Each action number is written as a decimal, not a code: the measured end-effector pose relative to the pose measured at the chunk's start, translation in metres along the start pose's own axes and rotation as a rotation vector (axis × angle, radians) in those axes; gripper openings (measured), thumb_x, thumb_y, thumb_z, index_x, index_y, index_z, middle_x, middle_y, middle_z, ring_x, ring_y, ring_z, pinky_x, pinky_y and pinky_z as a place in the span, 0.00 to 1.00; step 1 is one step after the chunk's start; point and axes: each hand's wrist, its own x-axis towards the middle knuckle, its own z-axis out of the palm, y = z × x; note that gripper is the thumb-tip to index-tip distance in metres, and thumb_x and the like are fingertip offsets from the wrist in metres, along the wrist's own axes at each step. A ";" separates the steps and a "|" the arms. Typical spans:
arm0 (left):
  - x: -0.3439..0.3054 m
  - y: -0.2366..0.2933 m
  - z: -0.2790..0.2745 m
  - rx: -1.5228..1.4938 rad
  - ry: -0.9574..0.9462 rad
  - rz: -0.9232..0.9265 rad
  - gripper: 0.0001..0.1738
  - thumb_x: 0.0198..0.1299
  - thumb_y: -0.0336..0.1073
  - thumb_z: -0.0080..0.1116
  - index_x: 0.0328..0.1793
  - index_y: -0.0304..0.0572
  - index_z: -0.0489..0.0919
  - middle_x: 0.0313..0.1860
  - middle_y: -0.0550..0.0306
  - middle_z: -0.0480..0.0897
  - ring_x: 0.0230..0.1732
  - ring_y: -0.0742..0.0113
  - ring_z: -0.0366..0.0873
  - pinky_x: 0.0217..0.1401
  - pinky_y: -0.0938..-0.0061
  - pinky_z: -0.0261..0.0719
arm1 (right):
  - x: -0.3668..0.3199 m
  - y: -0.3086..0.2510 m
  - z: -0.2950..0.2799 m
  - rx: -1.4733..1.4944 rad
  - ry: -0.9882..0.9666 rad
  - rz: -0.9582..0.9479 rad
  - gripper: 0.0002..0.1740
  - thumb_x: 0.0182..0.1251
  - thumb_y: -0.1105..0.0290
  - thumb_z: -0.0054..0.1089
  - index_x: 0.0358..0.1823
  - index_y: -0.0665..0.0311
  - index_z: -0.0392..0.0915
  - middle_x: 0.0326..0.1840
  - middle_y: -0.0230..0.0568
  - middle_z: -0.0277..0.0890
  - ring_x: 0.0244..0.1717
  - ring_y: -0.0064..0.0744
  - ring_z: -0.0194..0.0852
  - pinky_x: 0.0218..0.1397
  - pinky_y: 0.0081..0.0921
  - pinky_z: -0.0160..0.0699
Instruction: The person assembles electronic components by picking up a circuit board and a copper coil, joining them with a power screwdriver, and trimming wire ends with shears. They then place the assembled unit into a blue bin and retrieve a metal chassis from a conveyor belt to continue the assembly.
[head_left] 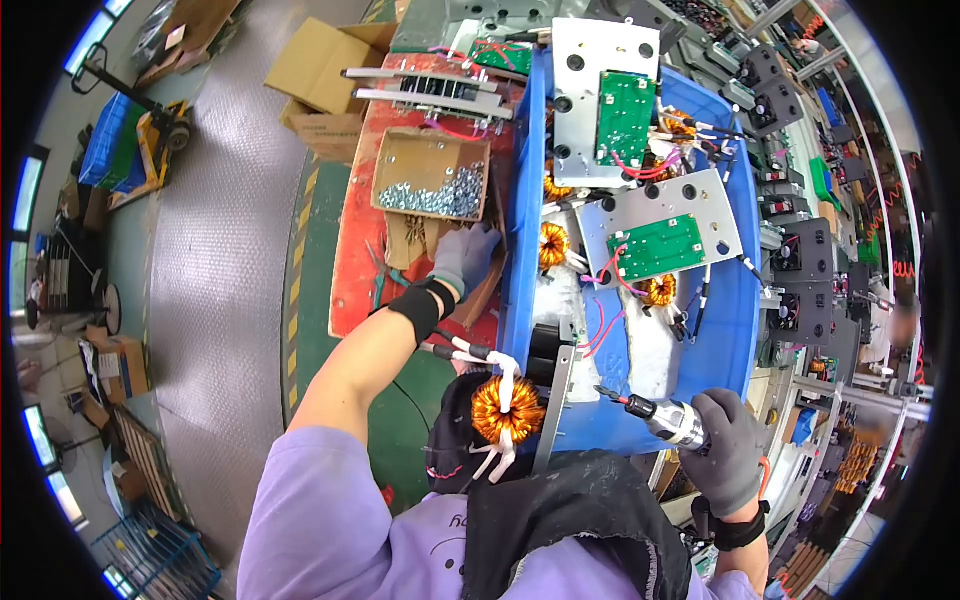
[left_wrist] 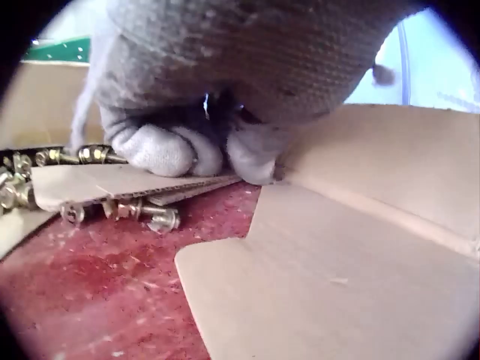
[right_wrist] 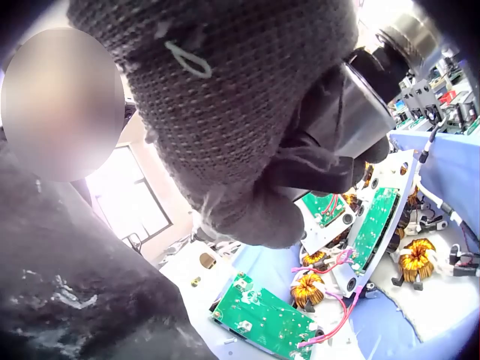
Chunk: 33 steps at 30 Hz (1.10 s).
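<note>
My gloved left hand (head_left: 465,258) is over an opened cardboard piece on the red table (head_left: 350,250). Close up, the left hand (left_wrist: 247,67) has bent fingers touching cardboard (left_wrist: 112,182) beside several brass-coloured bolts (left_wrist: 150,212); whether it holds a bolt is hidden. My right hand (head_left: 722,450) grips a silver and black powered screwdriver (head_left: 675,422), its bit pointing left over the blue bin. In the right wrist view the gloved right hand (right_wrist: 232,112) wraps the tool's silver body (right_wrist: 364,120). An orange copper coil (head_left: 505,410) with white leads stands at my lap beside an upright metal plate (head_left: 556,405).
The blue bin (head_left: 518,240) holds metal plates with green circuit boards (head_left: 625,118) and more coils (head_left: 553,244). A cardboard box of silver fasteners (head_left: 433,190), pliers (head_left: 380,272) and a finned metal assembly (head_left: 435,95) lie on the red table. Racks of parts stand at the right.
</note>
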 end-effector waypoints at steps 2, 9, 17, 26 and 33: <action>-0.001 -0.005 -0.002 -0.005 -0.035 0.029 0.13 0.59 0.33 0.56 0.51 0.51 0.82 0.50 0.43 0.82 0.47 0.37 0.83 0.49 0.49 0.82 | -0.001 0.000 -0.001 0.016 0.023 0.008 0.29 0.37 0.75 0.71 0.48 0.60 0.80 0.45 0.41 0.80 0.42 0.49 0.81 0.42 0.40 0.78; -0.044 -0.037 -0.122 -0.690 0.183 -0.235 0.11 0.65 0.32 0.56 0.53 0.44 0.81 0.41 0.53 0.85 0.32 0.61 0.82 0.40 0.69 0.83 | 0.015 -0.015 -0.004 0.210 0.061 0.023 0.27 0.40 0.73 0.74 0.48 0.60 0.81 0.40 0.41 0.79 0.39 0.47 0.81 0.40 0.37 0.77; -0.151 0.100 -0.195 -1.638 -0.047 -0.253 0.21 0.73 0.52 0.57 0.52 0.40 0.77 0.33 0.62 0.76 0.29 0.75 0.74 0.31 0.78 0.74 | 0.049 -0.052 0.001 0.402 -0.006 -0.106 0.30 0.46 0.66 0.75 0.54 0.63 0.79 0.40 0.46 0.78 0.39 0.51 0.82 0.41 0.40 0.78; -0.163 0.114 -0.182 -1.824 0.051 -0.329 0.22 0.72 0.53 0.58 0.51 0.40 0.77 0.32 0.61 0.75 0.28 0.74 0.72 0.29 0.77 0.71 | 0.052 -0.053 0.003 0.349 -0.032 -0.120 0.30 0.47 0.66 0.74 0.55 0.61 0.79 0.41 0.45 0.79 0.40 0.51 0.82 0.42 0.41 0.78; -0.163 0.118 -0.180 -1.825 0.105 -0.337 0.19 0.75 0.50 0.55 0.53 0.40 0.76 0.34 0.61 0.76 0.28 0.74 0.73 0.31 0.77 0.72 | 0.054 -0.051 0.004 0.347 -0.049 -0.128 0.29 0.47 0.68 0.74 0.55 0.61 0.79 0.41 0.46 0.79 0.40 0.50 0.83 0.42 0.41 0.79</action>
